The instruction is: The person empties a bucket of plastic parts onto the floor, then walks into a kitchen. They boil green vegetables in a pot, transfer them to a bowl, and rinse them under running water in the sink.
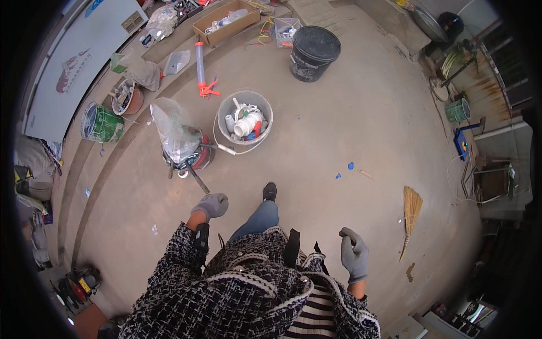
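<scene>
My left hand (212,207), in a grey glove, is curled closed with nothing visible in it. It hovers just short of a dark tool handle (197,180) that sticks out of a red bucket (205,153) topped with a clear plastic bag (174,134). My right hand (354,255), also grey-gloved, hangs at my right side with its fingers curled in and nothing showing in them. Ahead stands a grey bucket (219,120) with its wire handle down, holding white pipe fittings (247,125) and some red and blue pieces.
Farther off are a lidded black bucket (313,53), an orange caulking gun (202,70) and a cardboard box (226,22). On the left, a green bucket (101,122) stands by the steps. A straw broom (411,214) lies right, with blue scraps (350,165) on the concrete floor (316,130).
</scene>
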Tool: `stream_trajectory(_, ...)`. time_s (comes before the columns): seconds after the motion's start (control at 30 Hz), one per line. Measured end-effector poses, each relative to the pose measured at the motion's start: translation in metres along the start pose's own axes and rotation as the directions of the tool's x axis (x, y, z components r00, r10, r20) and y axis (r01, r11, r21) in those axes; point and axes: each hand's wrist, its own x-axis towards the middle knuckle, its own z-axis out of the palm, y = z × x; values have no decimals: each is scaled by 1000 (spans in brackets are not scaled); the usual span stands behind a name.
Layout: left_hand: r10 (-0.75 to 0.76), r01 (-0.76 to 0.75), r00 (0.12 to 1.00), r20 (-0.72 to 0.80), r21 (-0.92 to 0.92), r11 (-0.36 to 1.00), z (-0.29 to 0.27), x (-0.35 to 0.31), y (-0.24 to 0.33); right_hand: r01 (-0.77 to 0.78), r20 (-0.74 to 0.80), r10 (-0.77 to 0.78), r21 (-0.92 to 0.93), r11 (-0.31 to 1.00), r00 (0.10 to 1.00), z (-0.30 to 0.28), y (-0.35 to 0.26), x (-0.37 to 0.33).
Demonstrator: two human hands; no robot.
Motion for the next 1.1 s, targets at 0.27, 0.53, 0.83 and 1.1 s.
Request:
stream_trajectory(0.27,30,-32,997,-73,-32,999,-52,110,106,-97,51,94,61,993,994,-41,13,149)
stream_trajectory(0.53,-138,120,986,-97,-171,978,-11,126,136,101,300,-88,-28,995,950,-71,24,301)
stream_trajectory(0.83,-370,325,927,-65,-357,876,14,120,126,283,509,-259,32,959,821,-11,-27,412)
stream_trajectory(1.1,-446,373,895,-16,-523,767,-21,150,93,364,716,-310,84,928,625,80,-105,441)
